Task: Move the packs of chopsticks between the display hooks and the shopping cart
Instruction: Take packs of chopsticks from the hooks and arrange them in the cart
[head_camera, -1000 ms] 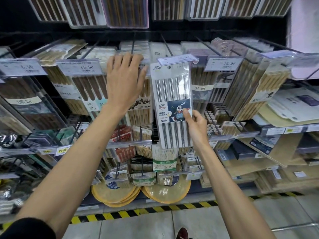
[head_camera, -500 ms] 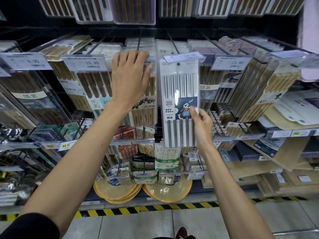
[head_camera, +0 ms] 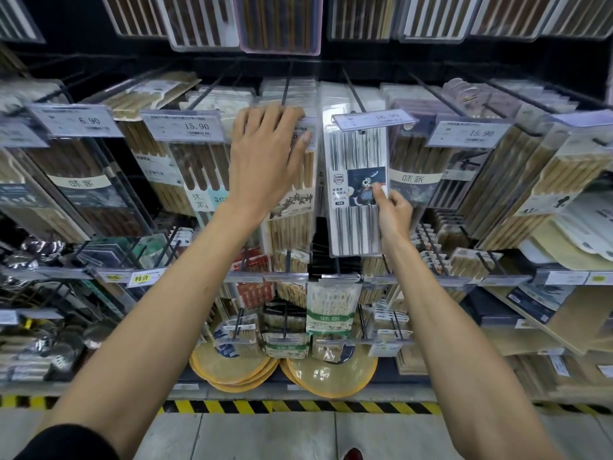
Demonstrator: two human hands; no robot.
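A clear pack of steel chopsticks point(head_camera: 356, 154) with a panda label hangs at the front of a display hook point(head_camera: 353, 91), just under its 16.90 price tag. My right hand point(head_camera: 393, 212) pinches the pack's right edge beside the label. My left hand point(head_camera: 265, 157) lies flat with spread fingers on the neighbouring pack of wooden chopsticks point(head_camera: 292, 224) and covers that hook's price tag. The shopping cart is out of view.
Rows of hooks with more chopstick packs fill the rack left, right and above, with price tags point(head_camera: 185, 126) at their tips. Lower shelves hold small packs and round yellow mats point(head_camera: 331, 370). A black-and-yellow strip point(head_camera: 298, 406) marks the rack's foot on the tiled floor.
The steel pack has slid further back under the 16.90 tag, with my right hand following it up and in. My left hand stays on the neighbouring pack.
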